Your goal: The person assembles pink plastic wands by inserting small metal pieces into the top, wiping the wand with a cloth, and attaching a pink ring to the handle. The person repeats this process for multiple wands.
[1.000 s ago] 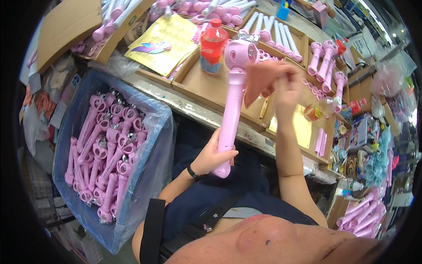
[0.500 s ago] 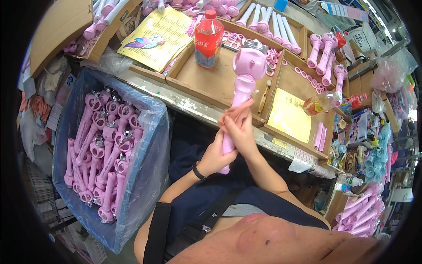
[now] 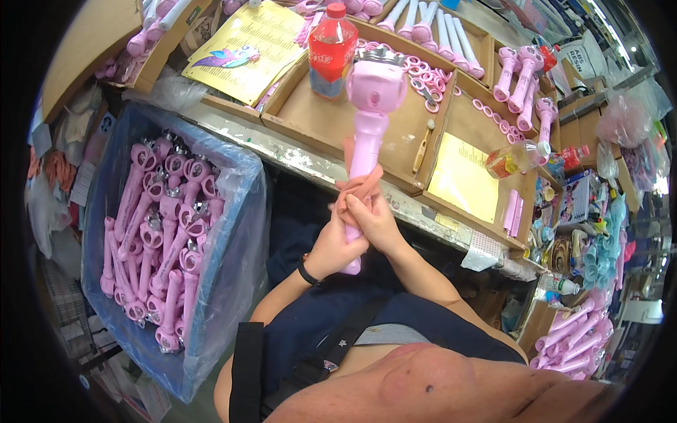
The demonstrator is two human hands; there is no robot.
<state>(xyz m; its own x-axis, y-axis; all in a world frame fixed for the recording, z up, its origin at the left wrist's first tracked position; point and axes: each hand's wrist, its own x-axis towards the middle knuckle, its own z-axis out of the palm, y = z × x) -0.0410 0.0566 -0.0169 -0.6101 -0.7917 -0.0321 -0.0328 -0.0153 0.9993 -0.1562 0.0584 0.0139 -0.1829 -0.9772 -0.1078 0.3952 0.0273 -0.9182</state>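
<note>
In front of my chest I hold a pink toy wand nearly upright, its round head with a silvery crown on top pointing away from me. My left hand is wrapped around the lower handle, and the wand's end shows below it. Just above, my right hand closes around the handle, with a salmon-coloured soft piece, like a cloth, pressed against the wand. Several similar pink wands with silvery crowns lie in a blue plastic-lined bin to my left.
Cardboard trays on the bench hold pink rings, a brush and a yellow sheet. A red-labelled bottle stands in one tray. More wands rest at the far right. A clear bottle lies tilted nearby.
The wand has shifted left and stands straighter, its head turned a little. My right hand and the soft piece have moved slightly down and left along with it; both hands keep their hold.
</note>
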